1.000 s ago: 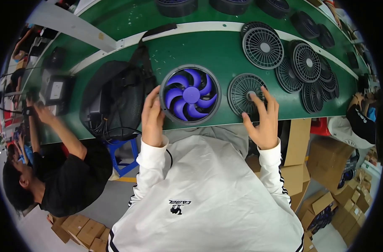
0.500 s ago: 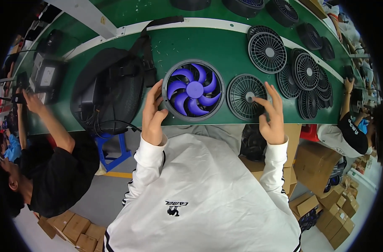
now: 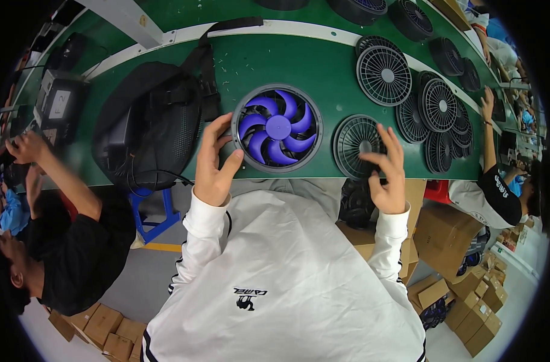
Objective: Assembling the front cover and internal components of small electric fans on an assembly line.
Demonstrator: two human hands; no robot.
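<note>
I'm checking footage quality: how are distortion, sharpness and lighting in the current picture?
Head view: fisheye bends the white rail into an arc and leaves black corners; head view: the purple fan impeller looks crisp, while the right hand looks slightly blurred; head view: light seems fairly even, but the black bag loses detail.

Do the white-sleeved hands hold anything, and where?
The left hand is at the left rim of the purple-bladed fan, the right hand at the right side of the round grille; whether either truly grips can't be told.
</note>
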